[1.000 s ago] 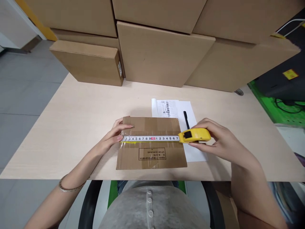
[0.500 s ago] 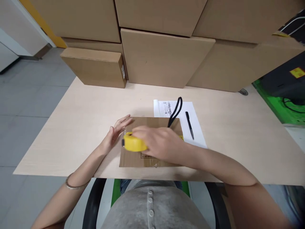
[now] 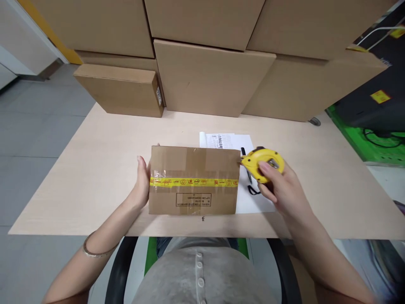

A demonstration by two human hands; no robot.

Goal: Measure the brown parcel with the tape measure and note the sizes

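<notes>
A cardboard box (image 3: 193, 162), sealed with clear tape and a yellow printed strip, stands near the table's front edge. My left hand (image 3: 143, 183) presses along its left side, thumb up and fingers stretched out, mostly hidden behind the box. In my right hand (image 3: 281, 185) is a yellow tape measure (image 3: 265, 162), gripped with the thumb on its face. The front of its case is at the box's upper right edge; whether they touch I cannot tell. Its black wrist strap (image 3: 253, 191) hangs below, over the paper.
White paper sheets (image 3: 253, 207) lie partly under the box, with a black pen (image 3: 243, 152) on them, half covered by the tape measure. Large cartons (image 3: 209, 80) line the table's back, and a smaller carton (image 3: 126, 93) stands at the back left. A chair armrest (image 3: 122, 266) is below the table edge.
My right hand has swung from above the box to its right side, carrying the tape measure. The yellow strip and printed label now show. My left hand has slid down along the box's left side.
</notes>
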